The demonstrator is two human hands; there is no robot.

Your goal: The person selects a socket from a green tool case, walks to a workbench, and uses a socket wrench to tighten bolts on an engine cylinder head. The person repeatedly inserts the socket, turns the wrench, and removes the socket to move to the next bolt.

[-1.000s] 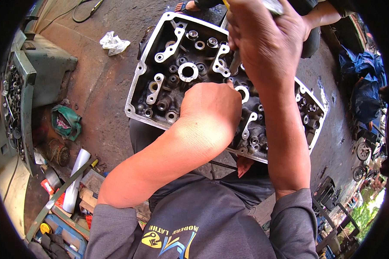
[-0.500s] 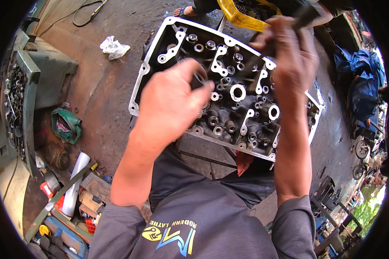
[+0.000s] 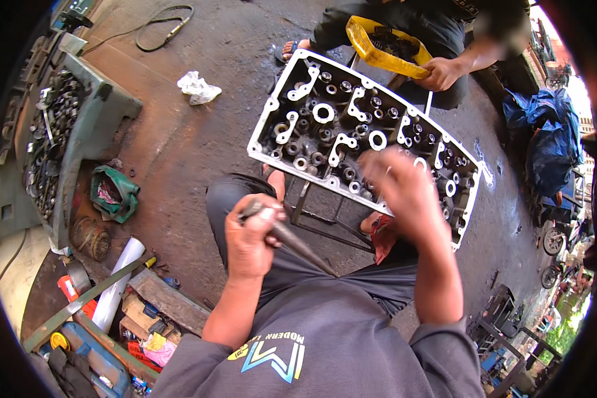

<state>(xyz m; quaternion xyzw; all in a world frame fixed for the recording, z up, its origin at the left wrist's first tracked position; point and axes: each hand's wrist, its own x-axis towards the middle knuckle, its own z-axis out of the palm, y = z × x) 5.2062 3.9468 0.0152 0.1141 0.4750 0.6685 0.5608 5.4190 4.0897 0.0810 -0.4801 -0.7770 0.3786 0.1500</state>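
My left hand (image 3: pixel 250 232) is closed around a dark tapered metal rod (image 3: pixel 297 247), held over my lap with its thin end pointing down to the right. In front of me lies a cylinder head (image 3: pixel 347 184) with a pale machined rim, its dark inside full of round valve parts and bright raised pads. Above its near edge hovers my right hand (image 3: pixel 404 182), the fingers smeared by motion. Whether that hand holds anything I cannot make out. The metal frame (image 3: pixel 328 224) under the cylinder head shows between my feet.
Across from me a co-worker's hand (image 3: pixel 442 74) grips a yellow container (image 3: pixel 385 61) with dark parts inside. To the left stand a grey-green trough (image 3: pixel 103 113) of metal parts and a green container (image 3: pixel 121 211). Blue tarpaulin (image 3: pixel 552 142) hangs at right.
My left hand has drawn back from the cylinder head to my lap and now shows the rod. My right hand has come down and nearer. The view has shifted, showing more of the co-worker.
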